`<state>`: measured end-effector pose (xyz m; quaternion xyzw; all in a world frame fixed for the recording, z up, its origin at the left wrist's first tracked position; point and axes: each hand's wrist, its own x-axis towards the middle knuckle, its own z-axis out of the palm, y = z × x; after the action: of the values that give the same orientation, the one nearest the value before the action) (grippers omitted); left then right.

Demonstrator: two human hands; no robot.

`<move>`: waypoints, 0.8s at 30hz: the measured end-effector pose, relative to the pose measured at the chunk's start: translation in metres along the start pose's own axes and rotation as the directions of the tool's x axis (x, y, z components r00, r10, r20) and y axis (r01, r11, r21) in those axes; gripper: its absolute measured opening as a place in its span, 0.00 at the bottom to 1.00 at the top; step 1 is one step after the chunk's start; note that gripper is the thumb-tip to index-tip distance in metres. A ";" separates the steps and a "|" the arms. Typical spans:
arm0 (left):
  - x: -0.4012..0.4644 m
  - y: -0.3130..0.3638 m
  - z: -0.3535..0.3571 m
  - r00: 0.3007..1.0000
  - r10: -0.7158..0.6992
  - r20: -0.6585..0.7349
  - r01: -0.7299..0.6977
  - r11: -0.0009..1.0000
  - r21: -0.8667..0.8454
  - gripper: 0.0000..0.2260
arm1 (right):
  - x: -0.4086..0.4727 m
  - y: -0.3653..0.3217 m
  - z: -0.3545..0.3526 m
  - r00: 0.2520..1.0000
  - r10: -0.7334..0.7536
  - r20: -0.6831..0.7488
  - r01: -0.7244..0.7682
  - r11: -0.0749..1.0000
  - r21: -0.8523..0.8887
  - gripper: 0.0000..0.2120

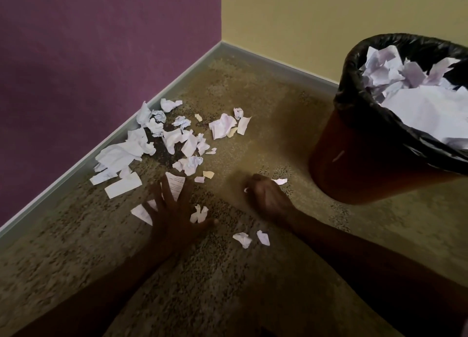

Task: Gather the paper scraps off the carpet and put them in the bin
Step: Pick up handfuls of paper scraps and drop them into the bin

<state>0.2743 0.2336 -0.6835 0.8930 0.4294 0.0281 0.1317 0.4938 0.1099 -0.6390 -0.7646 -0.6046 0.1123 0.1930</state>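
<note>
Several white paper scraps (pixel 177 144) lie scattered on the speckled tan carpet (pixel 76 248), thickest along the left skirting. My left hand (pixel 174 210) is spread flat on the carpet with fingers apart, over a printed scrap (pixel 176 183) and beside a flat scrap (pixel 140 212). My right hand (pixel 266 195) is curled into a loose fist on the carpet; a sliver of white paper shows at its fingers. A small scrap (pixel 279 181) lies just beyond it. The brown bin (pixel 354 164) with a black liner stands at the right, heaped with crumpled paper (pixel 417 104).
A purple wall (pixel 101 45) and a yellow wall (pixel 329 12) meet in a corner, with a grey skirting (pixel 76 164) along both. Two small scraps (pixel 250 238) lie between my forearms. The carpet between the scrap pile and the bin is bare.
</note>
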 end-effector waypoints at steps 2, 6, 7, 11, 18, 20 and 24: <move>0.010 -0.012 -0.003 1.000 -0.006 0.002 0.006 0.999 0.049 0.49 | 0.000 0.011 -0.009 0.987 0.106 -0.122 -0.102 0.994 0.035 0.08; 0.021 -0.036 -0.009 0.998 0.024 0.055 -0.029 0.995 0.099 0.36 | -0.002 0.045 -0.021 0.927 0.316 -0.202 -0.316 0.948 0.036 0.07; 0.020 -0.038 -0.009 0.998 0.044 0.054 -0.048 0.996 0.081 0.33 | -0.002 0.051 -0.025 0.908 0.370 -0.198 -0.375 0.927 0.013 0.08; 0.014 -0.042 -0.006 0.991 0.137 -0.009 -0.137 0.991 0.002 0.22 | -0.009 0.060 -0.029 0.906 0.413 -0.092 -0.422 0.897 -0.130 0.14; 0.007 -0.036 -0.009 0.992 0.123 -0.036 -0.117 0.984 0.134 0.27 | -0.010 0.067 -0.007 0.942 0.333 -0.033 -0.331 0.916 -0.226 0.18; 0.007 -0.035 -0.012 0.993 0.100 -0.059 -0.092 0.987 0.130 0.21 | -0.015 0.070 -0.004 0.962 0.271 -0.032 -0.271 0.937 -0.220 0.14; 0.007 -0.037 -0.019 0.988 0.151 0.020 -0.152 0.974 0.166 0.17 | -0.013 0.076 -0.007 0.980 0.187 -0.071 -0.199 0.944 -0.263 0.13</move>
<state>0.2479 0.2652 -0.6748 0.9312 0.3604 -0.0014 0.0553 0.5604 0.0812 -0.6666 -0.8414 -0.5321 0.0305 0.0892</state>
